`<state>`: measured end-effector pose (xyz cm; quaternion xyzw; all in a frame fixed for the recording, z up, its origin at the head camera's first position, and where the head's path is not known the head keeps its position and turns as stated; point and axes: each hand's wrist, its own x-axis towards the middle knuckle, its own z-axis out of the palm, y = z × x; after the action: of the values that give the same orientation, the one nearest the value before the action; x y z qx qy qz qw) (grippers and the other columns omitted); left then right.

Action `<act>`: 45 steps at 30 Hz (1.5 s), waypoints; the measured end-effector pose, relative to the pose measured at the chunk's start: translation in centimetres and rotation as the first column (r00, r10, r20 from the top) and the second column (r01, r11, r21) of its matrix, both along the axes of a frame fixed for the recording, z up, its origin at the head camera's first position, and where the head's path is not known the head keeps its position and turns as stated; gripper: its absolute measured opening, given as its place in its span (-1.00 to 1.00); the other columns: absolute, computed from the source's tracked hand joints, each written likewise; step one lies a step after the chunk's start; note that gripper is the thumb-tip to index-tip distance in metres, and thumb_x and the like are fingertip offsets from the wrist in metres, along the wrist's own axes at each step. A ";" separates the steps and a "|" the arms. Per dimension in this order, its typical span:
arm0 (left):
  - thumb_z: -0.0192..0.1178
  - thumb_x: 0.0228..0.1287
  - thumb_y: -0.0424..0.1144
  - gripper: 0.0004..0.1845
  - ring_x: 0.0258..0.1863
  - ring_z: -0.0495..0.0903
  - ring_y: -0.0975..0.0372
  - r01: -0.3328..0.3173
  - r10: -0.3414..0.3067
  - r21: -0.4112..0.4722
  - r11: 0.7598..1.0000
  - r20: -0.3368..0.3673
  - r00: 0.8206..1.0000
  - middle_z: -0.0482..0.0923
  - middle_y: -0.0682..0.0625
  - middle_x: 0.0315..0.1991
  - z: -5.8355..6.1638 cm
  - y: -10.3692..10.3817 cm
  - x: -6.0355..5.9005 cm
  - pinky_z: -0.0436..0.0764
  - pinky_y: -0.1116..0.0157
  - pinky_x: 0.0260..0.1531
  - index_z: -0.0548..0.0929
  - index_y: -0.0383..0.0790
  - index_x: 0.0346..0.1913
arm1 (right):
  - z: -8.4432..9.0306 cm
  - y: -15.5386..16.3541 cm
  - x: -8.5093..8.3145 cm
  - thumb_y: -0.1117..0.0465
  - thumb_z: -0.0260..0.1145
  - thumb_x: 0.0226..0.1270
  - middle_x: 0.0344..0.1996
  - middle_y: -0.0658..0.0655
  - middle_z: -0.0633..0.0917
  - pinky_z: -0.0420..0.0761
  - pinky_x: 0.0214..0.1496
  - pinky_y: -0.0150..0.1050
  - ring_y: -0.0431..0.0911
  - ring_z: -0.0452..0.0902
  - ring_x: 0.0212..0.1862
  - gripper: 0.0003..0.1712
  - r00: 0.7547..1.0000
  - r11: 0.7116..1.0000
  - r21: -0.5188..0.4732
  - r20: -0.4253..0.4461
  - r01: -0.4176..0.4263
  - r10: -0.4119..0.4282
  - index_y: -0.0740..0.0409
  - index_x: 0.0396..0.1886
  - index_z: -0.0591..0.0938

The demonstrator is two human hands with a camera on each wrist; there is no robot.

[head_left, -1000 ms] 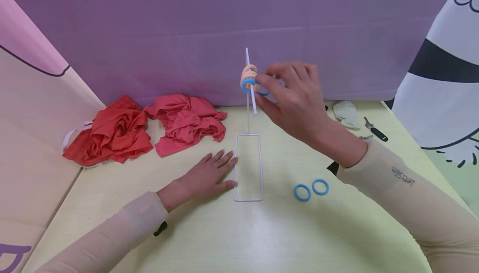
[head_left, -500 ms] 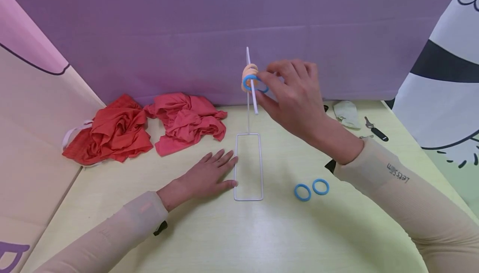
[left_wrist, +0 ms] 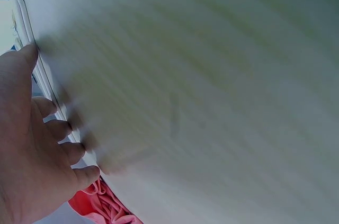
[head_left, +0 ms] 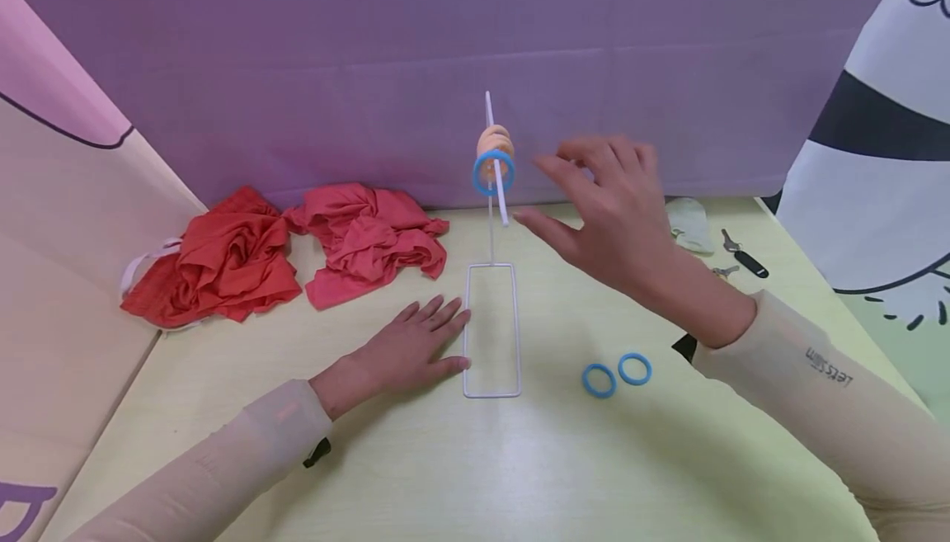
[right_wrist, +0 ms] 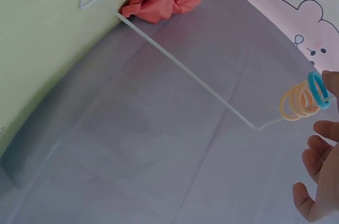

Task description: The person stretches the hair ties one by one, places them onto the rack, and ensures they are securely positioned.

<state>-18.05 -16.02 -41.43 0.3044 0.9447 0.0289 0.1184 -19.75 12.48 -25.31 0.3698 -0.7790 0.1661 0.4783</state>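
Note:
A white wire stand [head_left: 517, 327] has a rectangular base on the table and an upright rising to a bar. Several peach rings [right_wrist: 299, 102] hang on that bar, with one blue ring [head_left: 476, 181] in front of them, nearer the bar's free end. My right hand [head_left: 612, 208] is just right of the bar, thumb and fingers spread apart, holding nothing. My left hand [head_left: 404, 358] lies flat on the table, its fingertips and thumb at the left side of the base. Two more blue rings, a left one [head_left: 586, 381] and a right one [head_left: 622, 370], lie right of the base.
A red cloth [head_left: 223, 261] and a pinkish-red cloth [head_left: 371, 237] lie crumpled at the back left. At the back right are a pale cloth pouch [head_left: 690, 224] and keys with a black tag [head_left: 751, 264]. A purple fabric wall [head_left: 334, 113] stands behind the table.
My right hand has let go of the blue ring, which now hangs on the bar, and has drawn back to the right with its fingers parted. My left hand has stayed still.

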 end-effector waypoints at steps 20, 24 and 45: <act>-0.10 0.45 0.35 -0.14 0.63 -0.13 -0.05 0.023 -0.023 0.025 0.999 -0.017 1.000 -0.09 -0.06 0.64 -0.1 0.0 -0.1 0.01 -0.11 0.56 0.03 -0.04 0.62 | -5.3 7.2 4.5 0.11 0.55 0.06 -0.08 0.13 0.66 0.42 0.00 -0.02 0.07 0.50 0.02 -0.45 0.870 0.994 0.094 0.493 -0.046 -0.006 0.16 0.09 0.71; -0.10 0.45 0.35 -0.14 0.63 -0.13 -0.05 0.025 -0.024 0.023 0.999 -0.014 1.000 -0.09 -0.06 0.64 0.1 0.0 -0.1 0.02 -0.11 0.57 0.02 -0.04 0.62 | -7.3 8.6 5.4 0.08 0.56 0.07 -0.10 0.07 0.67 0.43 -0.08 -0.05 0.01 0.51 -0.03 -0.46 0.856 0.988 0.148 0.517 -0.052 -0.033 0.10 0.08 0.71; -0.10 0.45 0.36 -0.13 0.63 -0.14 -0.05 0.021 -0.021 0.011 1.000 -0.012 1.000 -0.10 -0.05 0.65 0.0 0.0 -0.1 0.02 -0.12 0.56 0.01 -0.03 0.62 | -15.2 9.9 7.1 -0.18 0.55 0.04 -0.06 -0.02 0.60 0.39 -0.08 -0.09 -0.06 0.45 0.01 -0.36 0.776 0.926 0.377 0.594 -0.036 -0.212 0.04 0.09 0.72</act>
<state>-18.12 -16.00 -41.39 0.3152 0.9419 0.0310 0.1115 -12.64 22.42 -40.51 0.3387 -0.9267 0.1076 0.1223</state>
